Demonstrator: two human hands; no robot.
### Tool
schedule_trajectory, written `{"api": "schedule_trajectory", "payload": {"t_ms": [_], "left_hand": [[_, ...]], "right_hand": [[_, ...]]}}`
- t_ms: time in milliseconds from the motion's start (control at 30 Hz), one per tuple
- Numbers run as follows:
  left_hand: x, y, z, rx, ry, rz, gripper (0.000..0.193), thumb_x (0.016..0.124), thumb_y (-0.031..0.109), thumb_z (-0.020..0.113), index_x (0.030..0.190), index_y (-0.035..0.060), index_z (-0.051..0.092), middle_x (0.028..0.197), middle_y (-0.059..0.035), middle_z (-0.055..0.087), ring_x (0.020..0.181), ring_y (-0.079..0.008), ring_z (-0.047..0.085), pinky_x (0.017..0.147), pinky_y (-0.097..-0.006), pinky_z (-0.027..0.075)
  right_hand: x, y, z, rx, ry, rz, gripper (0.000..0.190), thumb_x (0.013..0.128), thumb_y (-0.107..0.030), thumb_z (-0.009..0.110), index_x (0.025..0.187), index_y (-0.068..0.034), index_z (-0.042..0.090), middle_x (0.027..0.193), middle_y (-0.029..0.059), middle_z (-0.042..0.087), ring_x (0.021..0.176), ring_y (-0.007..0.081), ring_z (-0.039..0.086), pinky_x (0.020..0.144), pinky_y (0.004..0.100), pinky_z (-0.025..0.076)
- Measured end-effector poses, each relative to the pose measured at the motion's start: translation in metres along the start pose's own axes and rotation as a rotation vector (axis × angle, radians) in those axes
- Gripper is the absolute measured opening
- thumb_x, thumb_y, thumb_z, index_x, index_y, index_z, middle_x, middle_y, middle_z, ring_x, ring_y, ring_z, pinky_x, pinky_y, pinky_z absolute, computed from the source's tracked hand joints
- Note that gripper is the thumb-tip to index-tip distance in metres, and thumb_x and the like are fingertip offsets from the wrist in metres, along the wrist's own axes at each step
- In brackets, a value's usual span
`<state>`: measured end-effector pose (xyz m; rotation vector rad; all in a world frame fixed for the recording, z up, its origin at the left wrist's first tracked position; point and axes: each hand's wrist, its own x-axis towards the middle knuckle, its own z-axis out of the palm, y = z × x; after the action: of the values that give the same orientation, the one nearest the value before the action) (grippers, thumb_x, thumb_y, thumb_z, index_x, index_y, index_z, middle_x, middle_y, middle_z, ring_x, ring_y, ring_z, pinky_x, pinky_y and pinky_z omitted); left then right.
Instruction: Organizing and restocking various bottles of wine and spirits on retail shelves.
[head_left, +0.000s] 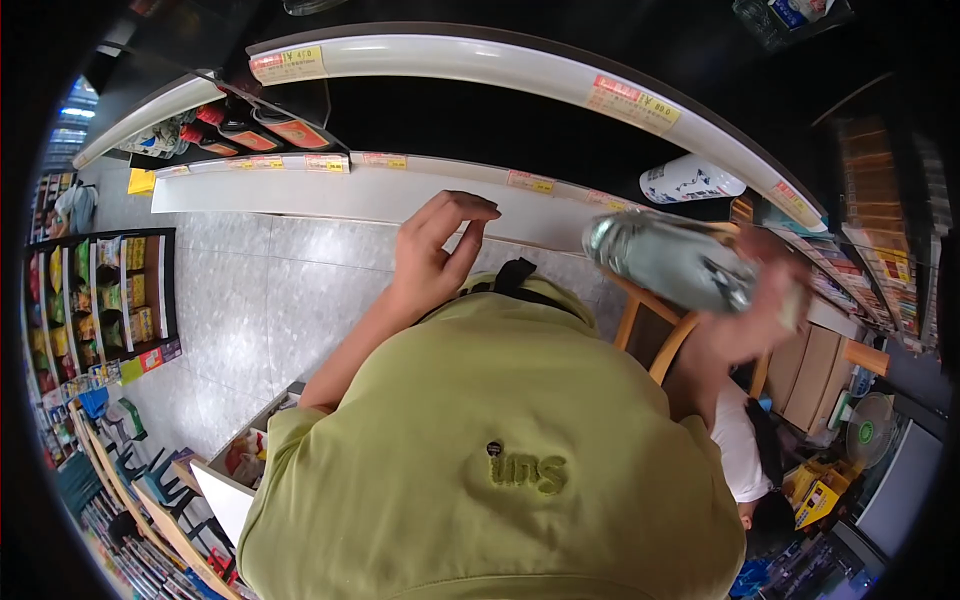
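Observation:
My right hand (772, 285) grips a clear bottle (667, 259) with a pale green tint, held nearly level in front of the shelf unit on the right. Motion blur hides the details of both the hand and the bottle. Further left, my left hand (442, 244) hovers before the white shelf base with its fingers loosely curled. A gap shows between thumb and forefinger, and nothing is visible in it. Just beyond the clear bottle, a white bottle with blue decoration (691, 180) lies or leans on the dark lower shelf (465, 127).
A white shelf edge (465, 56) with price tags curves across the front. Dark wine bottles (247, 131) stand behind a transparent divider at left. A wooden chair (671, 349) is close on my right, near a person in white (739, 442). Snack shelves (97, 300) stand far left.

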<state>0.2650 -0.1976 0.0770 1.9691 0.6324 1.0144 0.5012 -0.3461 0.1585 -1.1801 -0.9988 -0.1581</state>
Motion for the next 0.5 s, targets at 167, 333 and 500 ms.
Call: {"api": "schedule_trajectory", "payload": {"t_ms": [167,333,500], "left_hand": [[-0.003,0.0,0.003,-0.009,-0.028,0.005,0.022,0.079,-0.014,0.06,0.092,0.001,0.068,0.095,-0.0102,0.071,0.089,-0.0246,0.068,0.079,-0.0324,0.053],[-0.01,0.003,0.004,0.024,-0.01,-0.023,0.021,0.079,-0.014,0.06,0.092,0.0011,0.068,0.093,-0.0101,0.07,0.088,-0.0244,0.068,0.079,-0.0324,0.053],[-0.016,0.006,0.004,0.046,0.024,-0.04,0.021,0.08,-0.014,0.06,0.091,0.0011,0.068,0.092,-0.0104,0.07,0.087,-0.0242,0.068,0.079,-0.0319,0.053]], "right_hand": [[-0.014,0.053,0.029,-0.125,0.137,0.22,0.01,0.091,-0.005,0.066,0.091,0.002,0.059,0.086,0.0125,0.069,0.08,0.0147,0.063,0.077,0.0277,0.05],[-0.007,0.104,0.046,-0.051,0.188,0.198,0.014,0.091,-0.002,0.068,0.1,0.005,0.061,0.095,0.0116,0.07,0.087,0.0145,0.065,0.082,0.0267,0.051],[0.001,0.139,0.052,-0.003,0.19,0.215,0.019,0.087,-0.001,0.071,0.104,0.006,0.066,0.098,0.008,0.071,0.086,0.0126,0.064,0.081,0.0265,0.05]]}}
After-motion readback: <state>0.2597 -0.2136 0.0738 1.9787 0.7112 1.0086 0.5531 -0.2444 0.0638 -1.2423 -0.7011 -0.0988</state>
